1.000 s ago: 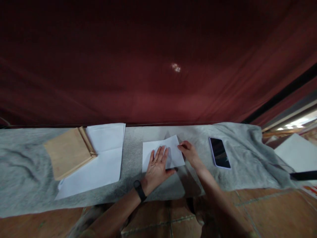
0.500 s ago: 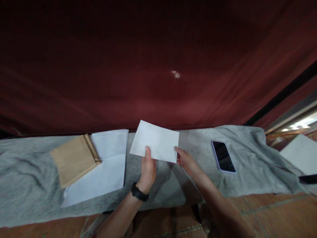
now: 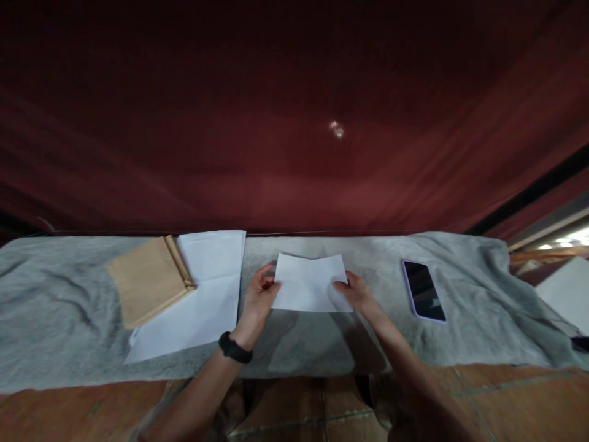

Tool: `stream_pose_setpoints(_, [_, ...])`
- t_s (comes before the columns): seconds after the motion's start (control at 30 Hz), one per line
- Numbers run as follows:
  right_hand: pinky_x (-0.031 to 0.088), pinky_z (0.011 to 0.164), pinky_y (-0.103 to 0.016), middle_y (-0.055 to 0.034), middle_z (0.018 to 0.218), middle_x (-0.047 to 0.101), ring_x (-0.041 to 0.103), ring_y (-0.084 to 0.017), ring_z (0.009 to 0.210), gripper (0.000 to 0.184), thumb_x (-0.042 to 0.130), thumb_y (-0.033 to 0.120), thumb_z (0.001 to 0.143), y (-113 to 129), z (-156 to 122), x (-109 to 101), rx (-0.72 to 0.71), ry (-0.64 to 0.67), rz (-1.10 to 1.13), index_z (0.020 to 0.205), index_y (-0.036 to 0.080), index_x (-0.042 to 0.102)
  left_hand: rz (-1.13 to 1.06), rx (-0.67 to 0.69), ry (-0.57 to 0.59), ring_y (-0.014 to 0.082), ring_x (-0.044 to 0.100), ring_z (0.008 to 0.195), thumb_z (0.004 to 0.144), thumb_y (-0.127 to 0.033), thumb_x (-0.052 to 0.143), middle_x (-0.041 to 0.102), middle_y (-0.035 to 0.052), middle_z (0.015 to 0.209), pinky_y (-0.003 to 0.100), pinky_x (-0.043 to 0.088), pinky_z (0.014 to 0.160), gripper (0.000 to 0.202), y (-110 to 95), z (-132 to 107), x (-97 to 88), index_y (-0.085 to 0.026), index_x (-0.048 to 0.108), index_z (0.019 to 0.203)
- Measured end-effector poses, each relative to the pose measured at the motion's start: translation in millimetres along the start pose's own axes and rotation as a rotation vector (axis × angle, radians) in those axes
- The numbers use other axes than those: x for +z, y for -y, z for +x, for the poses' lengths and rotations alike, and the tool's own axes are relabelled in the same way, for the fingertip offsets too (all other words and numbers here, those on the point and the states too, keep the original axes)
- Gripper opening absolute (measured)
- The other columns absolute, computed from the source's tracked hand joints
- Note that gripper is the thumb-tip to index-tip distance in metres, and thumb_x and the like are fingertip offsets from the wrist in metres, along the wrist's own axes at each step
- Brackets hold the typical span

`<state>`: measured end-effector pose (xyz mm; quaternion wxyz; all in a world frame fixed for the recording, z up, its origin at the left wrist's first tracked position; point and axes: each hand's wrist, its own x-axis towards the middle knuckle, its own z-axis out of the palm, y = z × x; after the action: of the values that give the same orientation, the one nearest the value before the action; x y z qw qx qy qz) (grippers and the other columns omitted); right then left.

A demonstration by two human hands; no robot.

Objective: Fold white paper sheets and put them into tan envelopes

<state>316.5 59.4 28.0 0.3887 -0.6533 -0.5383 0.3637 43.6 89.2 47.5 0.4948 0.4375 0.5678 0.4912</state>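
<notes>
A white sheet of paper [image 3: 310, 285], folded or cut to a small oblong, lies between my two hands just above the grey cloth [image 3: 304, 344]. My left hand [image 3: 259, 298], with a black band on its wrist, pinches the sheet's left edge, thumb on top. At the right edge, my right hand [image 3: 359, 293] grips the paper with its thumb over the face and its fingers hidden beneath. The sheet's far edge bows slightly downward in the middle.
To the left, brown paper envelopes [image 3: 150, 282] rest partly on a stack of larger white sheets [image 3: 211, 307]. A phone [image 3: 423, 291] in a lilac case lies on the right. Behind the cloth rises a dark red covering [image 3: 294, 153]. Tiled floor [image 3: 294, 408] shows in front.
My left hand has shifted from the sheet's near edge to its left edge. The paper has turned nearly level and come down a little. My right hand still holds the right side.
</notes>
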Motion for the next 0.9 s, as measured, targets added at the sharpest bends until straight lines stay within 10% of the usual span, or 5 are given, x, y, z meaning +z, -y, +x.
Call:
stream_pose_setpoints(0.23, [0.053, 0.075, -0.037, -0.0092, 0.089, 0.077, 0.073, -0.029, 0.082, 0.033, 0.06, 0.026, 0.087, -16, -5, 7, -0.078, -0.097, -0.52, 0.119, 0.021, 0.068, 0.66, 0.312, 0.09, 0.0176, 0.069, 0.089, 0.076, -0.006, 0.056, 0.066, 0.0072, 0.121, 0.034, 0.06, 0.088, 0.057, 7, -9, 0.0, -0.022, 0.066, 0.129])
stream_pose_setpoints(0.6, [0.05, 0.071, -0.035, -0.0091, 0.094, 0.076, 0.073, -0.029, 0.082, 0.039, 0.061, 0.03, 0.088, -16, -9, 4, -0.05, -0.066, -0.581, 0.126, 0.021, 0.061, 1.363, 0.53, 0.106, 0.0334, 0.06, 0.124, 0.09, -0.013, 0.05, 0.062, 0.0163, 0.14, 0.051, 0.047, 0.108, 0.047, -5, -38, 17.7, -0.016, 0.062, 0.135])
stream_pose_setpoints(0.9, [0.052, 0.096, -0.044, -0.0201, 0.117, 0.069, 0.067, -0.031, 0.109, 0.044, 0.05, 0.035, 0.099, -2, -3, 2, -0.166, -0.313, -0.641, 0.135, 0.009, 0.055, 1.304, 0.734, 0.187, 0.0327, 0.023, 0.157, 0.105, -0.036, 0.039, 0.033, 0.0159, 0.167, 0.057, 0.019, 0.128, 0.054, 11, -36, 52.1, -0.011, 0.045, 0.152])
